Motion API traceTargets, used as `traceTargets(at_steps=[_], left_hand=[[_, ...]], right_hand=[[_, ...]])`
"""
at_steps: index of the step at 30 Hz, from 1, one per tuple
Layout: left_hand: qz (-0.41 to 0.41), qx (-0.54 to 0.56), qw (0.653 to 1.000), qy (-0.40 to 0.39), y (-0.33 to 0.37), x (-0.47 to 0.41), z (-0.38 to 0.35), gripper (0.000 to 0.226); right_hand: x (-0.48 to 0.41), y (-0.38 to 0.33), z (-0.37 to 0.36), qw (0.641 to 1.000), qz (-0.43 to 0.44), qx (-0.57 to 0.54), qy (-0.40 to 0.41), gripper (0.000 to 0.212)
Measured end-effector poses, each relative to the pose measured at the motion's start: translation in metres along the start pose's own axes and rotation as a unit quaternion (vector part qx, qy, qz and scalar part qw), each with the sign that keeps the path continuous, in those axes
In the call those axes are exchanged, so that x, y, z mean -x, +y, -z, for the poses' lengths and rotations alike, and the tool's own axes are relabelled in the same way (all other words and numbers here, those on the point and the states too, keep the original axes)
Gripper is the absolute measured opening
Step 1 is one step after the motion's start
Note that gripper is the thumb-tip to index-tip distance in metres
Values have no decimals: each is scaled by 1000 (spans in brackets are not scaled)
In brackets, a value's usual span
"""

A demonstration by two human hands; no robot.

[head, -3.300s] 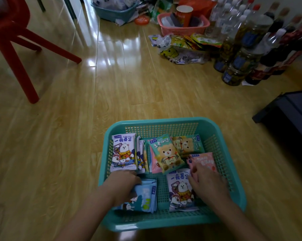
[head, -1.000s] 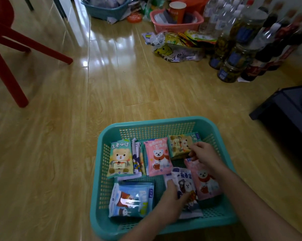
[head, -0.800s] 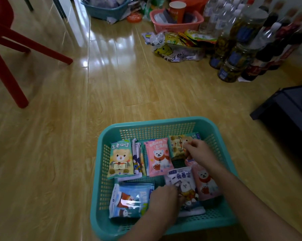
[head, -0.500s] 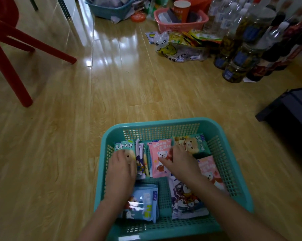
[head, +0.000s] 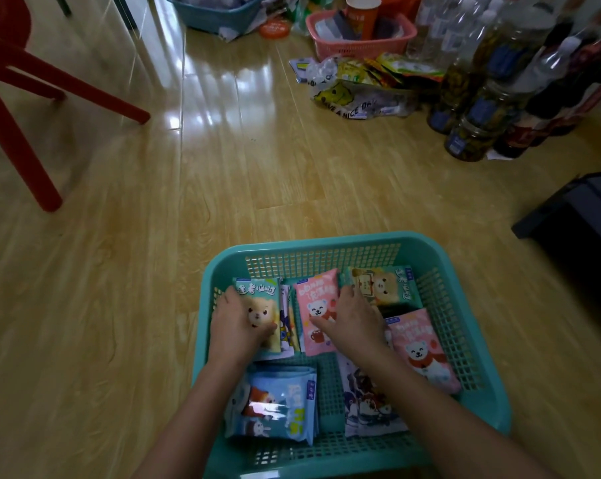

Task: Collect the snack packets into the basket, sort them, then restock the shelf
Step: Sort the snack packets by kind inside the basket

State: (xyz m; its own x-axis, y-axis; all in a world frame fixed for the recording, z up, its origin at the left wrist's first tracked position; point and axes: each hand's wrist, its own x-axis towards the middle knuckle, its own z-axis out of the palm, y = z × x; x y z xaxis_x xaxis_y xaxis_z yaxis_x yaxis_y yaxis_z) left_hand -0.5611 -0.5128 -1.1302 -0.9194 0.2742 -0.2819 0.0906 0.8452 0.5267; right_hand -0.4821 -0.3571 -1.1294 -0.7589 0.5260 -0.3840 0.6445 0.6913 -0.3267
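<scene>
Head view gives me the teal plastic mesh basket (head: 326,239) on the glossy wooden floor (head: 257,167), with snack packets lying inside it. The left hand (head: 238,328) grips the green bear-print snack packet (head: 263,300) at the basket's far left, thumb across its front. The right hand (head: 354,323) rests on the pink bear-print snack packet (head: 318,305), fingers loosely spread; I see it holding nothing. A stack of blue snack packets (head: 275,406) lies near the front wall.
</scene>
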Motion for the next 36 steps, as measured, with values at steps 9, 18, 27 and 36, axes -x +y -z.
traceTargets(at_steps=[9,18,27,36], left_hand=[[-13,46,999,6,-2,6,5,43],[28,346,929,-127,16,33,22,40],[42,367,917,-153,23,43,18,24],[-55,280,928,-240,72,6,17,17]], right_hand=[[17,38,71,937,-8,-348,21,20],[51,111,76,992,-76,-92,-35,16],[56,104,51,993,-72,77,52,20],[55,123,76,986,7,52,160,27]])
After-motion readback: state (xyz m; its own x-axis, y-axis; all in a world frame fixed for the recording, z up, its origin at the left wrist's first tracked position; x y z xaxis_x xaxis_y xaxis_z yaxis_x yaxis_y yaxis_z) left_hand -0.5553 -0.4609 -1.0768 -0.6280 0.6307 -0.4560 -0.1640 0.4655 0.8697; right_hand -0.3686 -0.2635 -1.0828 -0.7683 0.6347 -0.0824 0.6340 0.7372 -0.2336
